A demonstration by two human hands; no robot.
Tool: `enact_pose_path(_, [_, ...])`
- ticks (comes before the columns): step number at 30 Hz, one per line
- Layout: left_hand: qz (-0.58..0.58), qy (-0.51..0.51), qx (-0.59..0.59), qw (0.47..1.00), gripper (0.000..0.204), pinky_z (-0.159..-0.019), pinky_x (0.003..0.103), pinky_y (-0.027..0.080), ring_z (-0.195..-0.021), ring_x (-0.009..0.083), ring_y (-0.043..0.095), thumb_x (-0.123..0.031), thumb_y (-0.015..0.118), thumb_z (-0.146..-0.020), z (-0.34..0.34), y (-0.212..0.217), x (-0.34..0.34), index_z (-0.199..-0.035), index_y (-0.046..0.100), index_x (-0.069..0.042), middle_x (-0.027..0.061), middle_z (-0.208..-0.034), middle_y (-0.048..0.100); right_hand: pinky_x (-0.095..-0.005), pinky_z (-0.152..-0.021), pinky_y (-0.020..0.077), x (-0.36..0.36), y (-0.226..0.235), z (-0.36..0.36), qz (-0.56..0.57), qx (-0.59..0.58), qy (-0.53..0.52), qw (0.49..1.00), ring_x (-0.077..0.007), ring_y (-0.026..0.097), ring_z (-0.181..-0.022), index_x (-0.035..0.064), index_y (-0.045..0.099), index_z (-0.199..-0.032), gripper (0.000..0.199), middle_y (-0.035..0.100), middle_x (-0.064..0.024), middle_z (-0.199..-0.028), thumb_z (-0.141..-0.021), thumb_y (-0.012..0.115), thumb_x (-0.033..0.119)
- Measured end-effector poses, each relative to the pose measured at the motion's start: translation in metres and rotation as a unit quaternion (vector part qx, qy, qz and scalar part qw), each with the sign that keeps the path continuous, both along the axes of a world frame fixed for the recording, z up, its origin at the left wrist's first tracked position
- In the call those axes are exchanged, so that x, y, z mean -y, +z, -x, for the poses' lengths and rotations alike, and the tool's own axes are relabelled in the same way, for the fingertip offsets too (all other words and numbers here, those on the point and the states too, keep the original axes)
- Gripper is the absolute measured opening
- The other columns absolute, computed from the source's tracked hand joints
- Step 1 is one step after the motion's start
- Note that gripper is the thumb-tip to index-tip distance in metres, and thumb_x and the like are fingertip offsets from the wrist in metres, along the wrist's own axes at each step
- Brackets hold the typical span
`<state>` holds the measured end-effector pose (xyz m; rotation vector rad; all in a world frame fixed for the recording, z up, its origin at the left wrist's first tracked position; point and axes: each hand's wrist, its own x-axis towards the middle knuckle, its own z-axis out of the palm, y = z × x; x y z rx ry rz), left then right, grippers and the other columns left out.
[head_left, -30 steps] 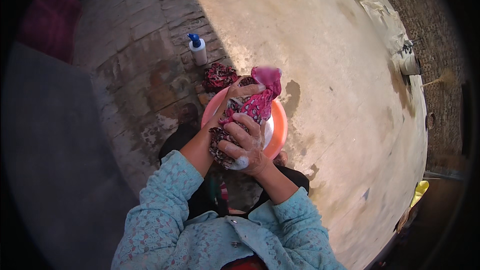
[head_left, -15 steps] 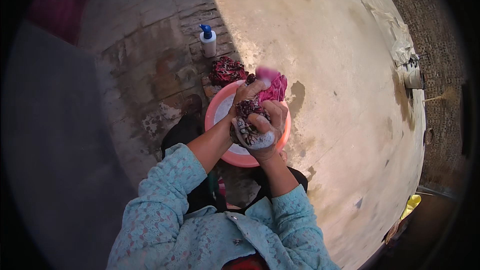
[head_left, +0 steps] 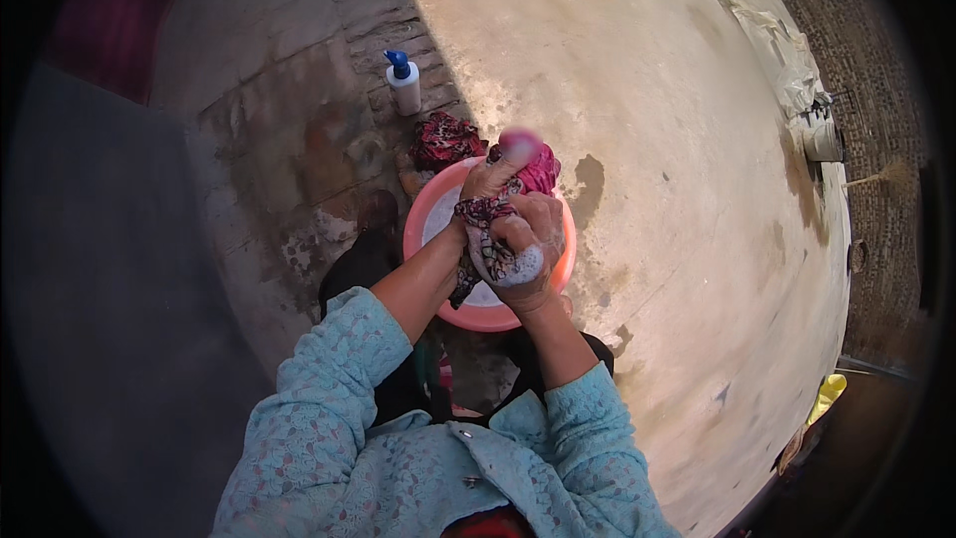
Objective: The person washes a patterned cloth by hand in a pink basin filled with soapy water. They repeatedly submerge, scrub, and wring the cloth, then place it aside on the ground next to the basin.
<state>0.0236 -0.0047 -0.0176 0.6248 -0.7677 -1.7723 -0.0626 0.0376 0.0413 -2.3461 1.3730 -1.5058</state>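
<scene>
Over a pink basin [head_left: 422, 227] with whitish water in it, both my hands grip one wet cloth [head_left: 541, 171], patterned in dark, white and pink. My left hand [head_left: 486, 179] is closed on its far part, where a bright pink bunch sticks out past the fingers. Nearer to me, my right hand [head_left: 533, 229] squeezes the dark patterned part, with white foam on the fingers and the cloth. A loose end droops below my left wrist into the basin. Parts of my left fingers are hidden behind the cloth.
Just beyond the basin lies a crumpled red and black cloth [head_left: 445, 139] on the brick edging. A white pump bottle [head_left: 404, 90] with a blue top stands behind it. Sunlit concrete with wet patches stretches to the right, toward a pale bucket [head_left: 823, 140] by the brick wall.
My right hand has closed more tightly on the cloth. The pink bunch has shifted slightly left, and a dark end now hangs lower beside my left wrist.
</scene>
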Motion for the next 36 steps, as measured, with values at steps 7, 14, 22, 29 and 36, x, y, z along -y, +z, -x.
enact_pose_path(7, [-0.194,0.072,-0.093,0.974,0.017,-0.079,0.028,0.05,-0.085,0.0113,0.061,-0.017,0.061,-0.086,0.029,0.046,-0.012,-0.099,0.059,-0.007,0.0033,-0.092,0.063,-0.0311,-0.079,0.0443,0.026,-0.013,0.044,-0.224,0.41,-0.069,0.881,-0.02,0.054,-0.085,0.0034,0.055,-0.097,0.033,0.053,-0.0074,-0.093,-0.067,0.067,0.001])
enact_pose_path(14, [-0.129,0.027,-0.074,0.989,0.016,-0.069,0.024,0.049,-0.073,0.0074,0.057,-0.024,0.055,-0.09,0.009,-0.006,0.006,-0.088,0.06,-0.008,-0.0002,-0.081,0.059,-0.0382,-0.072,0.0439,0.011,-0.018,0.013,-0.026,0.049,-0.038,0.998,-0.0283,0.055,-0.082,0.0119,0.058,-0.079,0.021,0.056,-0.0088,-0.086,-0.061,0.066,0.003])
enact_pose_path(22, [-0.129,0.072,-0.089,0.985,0.017,-0.068,0.023,0.048,-0.075,0.0084,0.058,-0.023,0.062,-0.086,0.011,0.021,0.004,-0.091,0.062,-0.006,0.0005,-0.085,0.061,-0.0361,-0.082,0.0421,-0.011,-0.013,0.006,-0.067,0.07,-0.081,0.992,-0.0256,0.053,-0.089,0.01,0.06,-0.091,0.025,0.056,-0.0074,-0.093,-0.068,0.068,0.003])
enact_pose_path(29, [-0.088,-0.027,0.014,0.996,0.015,-0.052,0.019,0.043,-0.058,0.0061,0.053,-0.02,0.056,-0.088,0.0,0.018,0.006,-0.08,0.061,-0.009,-0.0008,-0.072,0.058,-0.0336,-0.069,0.045,0.012,-0.012,0.022,-0.009,0.049,-0.031,0.998,-0.0224,0.055,-0.076,0.0081,0.055,-0.095,0.029,0.056,-0.0066,-0.086,-0.071,0.065,-0.005])
enact_pose_path(36, [-0.18,-0.001,-0.159,0.971,0.019,-0.07,0.028,0.055,-0.074,0.0126,0.064,-0.02,0.058,-0.088,0.003,0.046,0.012,-0.098,0.061,-0.004,0.0049,-0.085,0.065,-0.0291,-0.083,0.049,0.027,-0.007,0.055,-0.418,0.744,0.114,0.509,-0.0155,0.059,-0.092,0.0033,0.053,-0.114,0.034,0.06,-0.0066,-0.099,-0.082,0.064,0.01])
